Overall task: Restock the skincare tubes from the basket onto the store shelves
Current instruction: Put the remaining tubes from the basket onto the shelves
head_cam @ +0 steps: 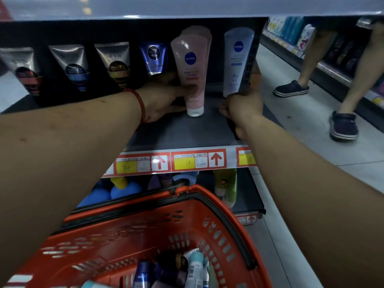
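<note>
On the dark shelf (197, 129) a pink Nivea tube (192, 65) stands cap-down, with more pink tubes right behind it. My left hand (164, 96) grips its lower part from the left. To the right stands a white Nivea tube (236, 59). My right hand (243, 104) is curled around its base and hides the cap. The orange basket (220, 206) sits below my arms and holds several tubes (166, 273) at its bottom.
Silver and dark tubes (72, 65) and a blue men's tube (153, 57) line the shelf to the left. Price labels (189, 162) run along the shelf edge. A lower shelf holds blue and green products (226, 183). A person's legs (342, 121) stand in the aisle at right.
</note>
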### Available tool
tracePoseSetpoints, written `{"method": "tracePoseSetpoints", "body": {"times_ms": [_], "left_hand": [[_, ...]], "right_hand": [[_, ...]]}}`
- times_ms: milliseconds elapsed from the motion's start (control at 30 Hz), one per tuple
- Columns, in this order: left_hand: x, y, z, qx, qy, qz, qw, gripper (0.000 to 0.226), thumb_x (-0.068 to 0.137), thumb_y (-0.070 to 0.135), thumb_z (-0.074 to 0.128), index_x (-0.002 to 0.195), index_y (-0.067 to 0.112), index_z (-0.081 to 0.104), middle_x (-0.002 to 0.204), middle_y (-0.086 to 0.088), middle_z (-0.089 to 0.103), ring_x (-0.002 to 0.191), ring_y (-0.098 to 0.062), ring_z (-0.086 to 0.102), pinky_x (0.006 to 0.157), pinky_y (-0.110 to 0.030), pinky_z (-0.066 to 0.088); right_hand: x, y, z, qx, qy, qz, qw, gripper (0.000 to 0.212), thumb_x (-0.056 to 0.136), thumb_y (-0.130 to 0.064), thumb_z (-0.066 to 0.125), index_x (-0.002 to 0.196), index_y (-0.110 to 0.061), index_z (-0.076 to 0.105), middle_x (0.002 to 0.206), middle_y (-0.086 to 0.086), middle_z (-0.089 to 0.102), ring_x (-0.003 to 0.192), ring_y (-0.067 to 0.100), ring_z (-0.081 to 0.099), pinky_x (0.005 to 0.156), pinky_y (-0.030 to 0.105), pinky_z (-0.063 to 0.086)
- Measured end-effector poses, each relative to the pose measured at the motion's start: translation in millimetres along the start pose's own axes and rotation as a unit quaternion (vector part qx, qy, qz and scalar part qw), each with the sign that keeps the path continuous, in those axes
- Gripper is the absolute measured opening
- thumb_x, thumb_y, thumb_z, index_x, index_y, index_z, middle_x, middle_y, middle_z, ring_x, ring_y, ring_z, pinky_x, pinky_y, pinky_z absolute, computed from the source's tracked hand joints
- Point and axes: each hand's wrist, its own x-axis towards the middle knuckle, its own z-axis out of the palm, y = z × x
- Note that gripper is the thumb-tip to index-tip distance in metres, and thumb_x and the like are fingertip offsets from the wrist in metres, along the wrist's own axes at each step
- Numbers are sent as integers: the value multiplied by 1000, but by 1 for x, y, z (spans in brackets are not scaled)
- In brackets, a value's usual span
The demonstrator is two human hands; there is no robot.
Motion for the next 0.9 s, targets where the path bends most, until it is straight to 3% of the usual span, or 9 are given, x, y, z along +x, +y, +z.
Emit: {"method": "tracePoseSetpoints", "body": {"times_ms": [100, 200, 367, 467, 500, 600, 667, 767, 900], "left_hand": [[0, 2, 1, 11, -16, 3, 1000, 50, 89, 11, 72, 137, 15, 58, 128, -3, 70, 116, -20, 68, 99, -42, 56], [-1, 2, 3, 12, -11, 6, 1000, 48, 89, 9, 73, 135, 14, 60, 127, -3, 71, 114, -20, 69, 98, -42, 56], [-1, 0, 6, 29, 17, 7, 999, 47, 86, 13, 77, 131, 13, 63, 122, -3, 72, 110, -18, 71, 96, -42, 57], [-5, 0, 5, 46, 29, -2, 999, 49, 83, 14, 80, 129, 11, 64, 120, -3, 73, 109, -18, 71, 96, -40, 58], [-7, -1, 4, 58, 28, -3, 998, 49, 81, 15, 81, 127, 11, 65, 120, -3, 73, 109, -17, 71, 97, -40, 57], [-22, 3, -6, 142, 61, 5, 988, 48, 78, 25, 85, 122, 13, 69, 115, -2, 74, 105, -17, 72, 98, -38, 57], [-40, 8, -16, 260, 108, 19, 959, 60, 75, 37, 86, 126, 14, 67, 118, 0, 71, 106, -17, 68, 99, -35, 54], [-79, 16, -30, 367, 126, 38, 921, 67, 76, 42, 84, 133, 16, 61, 120, -1, 69, 109, -18, 65, 99, -31, 51], [-146, 26, -43, 430, 115, 72, 892, 67, 79, 39, 83, 136, 16, 57, 134, -3, 63, 124, -20, 59, 102, -24, 42]], "right_hand": [[2, -1, 2, -7, -4, 7, 1000, 36, 64, -15, 60, 99, -10, 61, 108, 19, 68, 99, 37, 68, 85, 49, 61], [3, 1, 4, -2, 5, 7, 1000, 57, 60, -18, 58, 116, -7, 61, 109, 17, 67, 102, 36, 67, 86, 48, 60], [2, 1, 2, -8, 0, 14, 1000, 50, 64, -13, 64, 114, -10, 60, 110, 15, 67, 104, 35, 66, 89, 48, 59], [3, 0, 2, -25, -1, 12, 1000, 15, 79, -7, 63, 94, -10, 62, 104, 14, 66, 100, 31, 67, 88, 51, 59], [-1, -2, 3, -33, 3, 6, 999, 13, 82, -8, 60, 95, -9, 62, 105, 15, 66, 101, 32, 67, 89, 51, 59], [-23, -12, 2, -87, -2, -55, 995, 36, 88, -9, 59, 124, -5, 57, 123, 15, 62, 115, 32, 60, 99, 40, 53], [-42, -20, -4, -171, -27, -129, 976, 37, 92, -12, 61, 128, -7, 54, 128, 12, 60, 117, 26, 56, 92, 27, 46], [-77, -34, -13, -302, -79, -252, 916, 36, 91, -24, 67, 123, -10, 58, 122, 8, 64, 105, 17, 57, 80, 21, 40], [-136, -49, -18, -397, -144, -314, 851, 53, 87, -26, 72, 135, -11, 53, 135, 10, 58, 121, 24, 56, 94, 28, 45]]}}
